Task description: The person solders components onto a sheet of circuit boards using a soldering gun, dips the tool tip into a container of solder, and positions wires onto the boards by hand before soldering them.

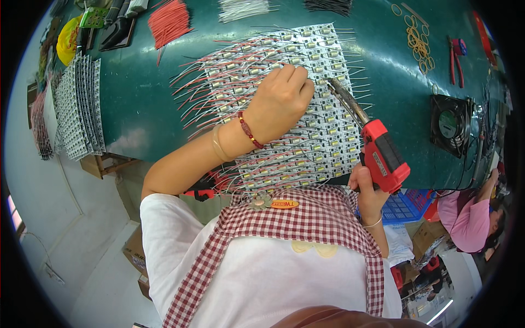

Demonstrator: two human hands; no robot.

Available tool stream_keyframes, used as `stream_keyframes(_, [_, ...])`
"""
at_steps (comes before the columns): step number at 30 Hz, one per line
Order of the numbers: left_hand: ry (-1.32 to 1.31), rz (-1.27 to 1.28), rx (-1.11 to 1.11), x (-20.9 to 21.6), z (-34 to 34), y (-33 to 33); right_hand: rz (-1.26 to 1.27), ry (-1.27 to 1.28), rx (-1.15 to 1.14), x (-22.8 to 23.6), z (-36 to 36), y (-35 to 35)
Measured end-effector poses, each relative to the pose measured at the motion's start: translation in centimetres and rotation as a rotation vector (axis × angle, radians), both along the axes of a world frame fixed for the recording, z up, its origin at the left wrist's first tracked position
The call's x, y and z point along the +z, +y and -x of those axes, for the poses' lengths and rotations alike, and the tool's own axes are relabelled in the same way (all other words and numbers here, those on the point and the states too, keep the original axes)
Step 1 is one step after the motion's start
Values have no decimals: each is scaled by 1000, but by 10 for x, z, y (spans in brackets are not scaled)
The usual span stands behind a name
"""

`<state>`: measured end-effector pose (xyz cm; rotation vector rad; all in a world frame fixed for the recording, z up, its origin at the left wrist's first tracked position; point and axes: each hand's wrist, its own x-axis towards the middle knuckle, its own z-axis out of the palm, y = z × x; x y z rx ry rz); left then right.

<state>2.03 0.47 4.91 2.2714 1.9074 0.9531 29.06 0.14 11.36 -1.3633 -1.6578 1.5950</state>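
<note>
A panel of white circuit boards [333, 126] lies on the green table, set with rows of small components. Red, white and black wires [197, 104] stick out from its left side, and short wire ends fringe the right. Over the panel's upper middle, my left hand [284, 98] is closed with knuckles up; its fingertips, and whatever they pinch, are hidden. My right hand [367, 191] grips a red and black soldering gun [384, 156] at the panel's right edge. The gun's metal tip reaches the boards just right of my left hand.
Bundles of red wires [168, 23], white wires [243, 8] and black wires [328, 5] lie at the far edge. Stacked boards [82, 106] stand left. Rubber bands [418, 44], red-handled pliers [456, 63] and a black fan [451, 124] are right. A person in pink [465, 218] sits lower right.
</note>
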Motion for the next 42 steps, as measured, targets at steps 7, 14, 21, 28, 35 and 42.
stream_keyframes(7, [56,30,-1,5,10,4,17,31,-9,-1,-6,-3])
stream_keyframes(14, [-71,-21,-68,11,-2,-5,43,55,1,-3,-14,-7])
stream_keyframes(21, [-75,32,-69,2,-5,-10,-20,-20,45,-12,-23,-14])
stream_keyframes(28, [-88,39,-103,0,-5,-7,88,-73,83,-12,-35,-15])
stream_keyframes(35, [-83,53,-113,2,-4,-6,50,-75,44,-13,-30,-19])
stream_keyframes(42, [-64,50,-114,2,-4,-6,-41,-53,61,-12,-25,-17])
